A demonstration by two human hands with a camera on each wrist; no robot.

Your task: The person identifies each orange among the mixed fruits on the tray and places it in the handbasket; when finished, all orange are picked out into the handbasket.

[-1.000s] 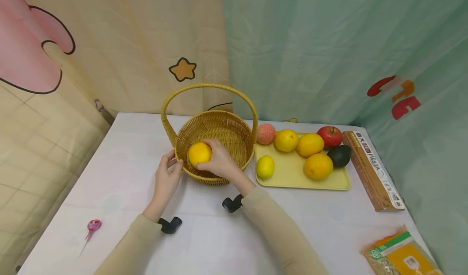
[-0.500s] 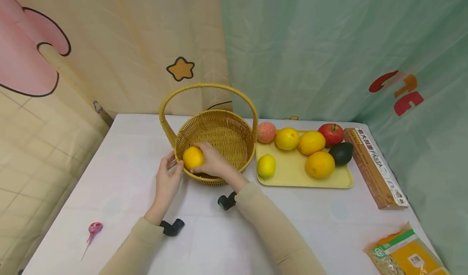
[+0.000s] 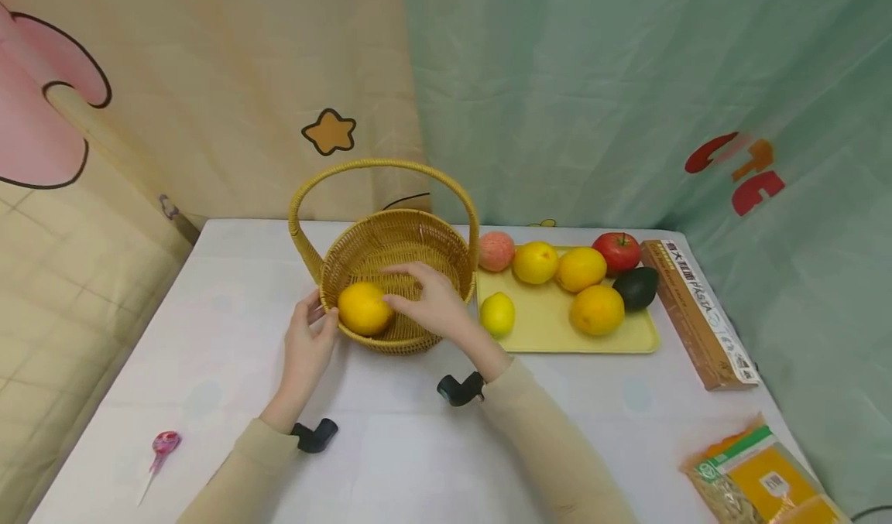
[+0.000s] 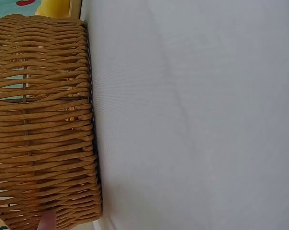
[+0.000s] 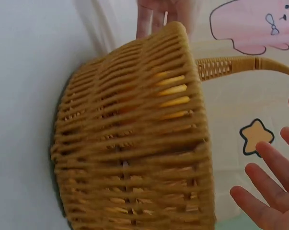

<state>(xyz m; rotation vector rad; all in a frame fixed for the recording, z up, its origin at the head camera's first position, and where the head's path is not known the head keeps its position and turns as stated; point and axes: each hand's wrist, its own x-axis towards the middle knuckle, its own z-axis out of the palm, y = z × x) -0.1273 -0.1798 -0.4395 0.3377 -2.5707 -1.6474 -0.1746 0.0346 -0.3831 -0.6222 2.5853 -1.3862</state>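
A round yellow-orange fruit [image 3: 365, 308] lies inside the wicker basket [image 3: 446, 238], against its near left wall. Seen from the right wrist, bits of yellow show through the weave of the basket [image 5: 134, 115]. My left hand [image 3: 307, 354] holds the basket's left rim, thumb at the edge and fingers on the outer side. Over the basket's opening, just right of the fruit, my right hand [image 3: 435, 303] is spread and grips nothing. The right wrist view shows the fingers of this hand [image 5: 273, 191] apart and extended.
Right of the basket, a yellow tray [image 3: 540, 337] bears a lemon [image 3: 498, 314], an apple [image 3: 617, 252], an avocado [image 3: 636, 289] and several other fruits. Farther right are a pasta box [image 3: 700, 315] and a plastic packet [image 3: 766, 477]. A lollipop [image 3: 164, 444] lies front left.
The right hand moved the yellow-orange fruit left and down in the basket, let go of it and drew back to the right. The left hand stays at the rim.
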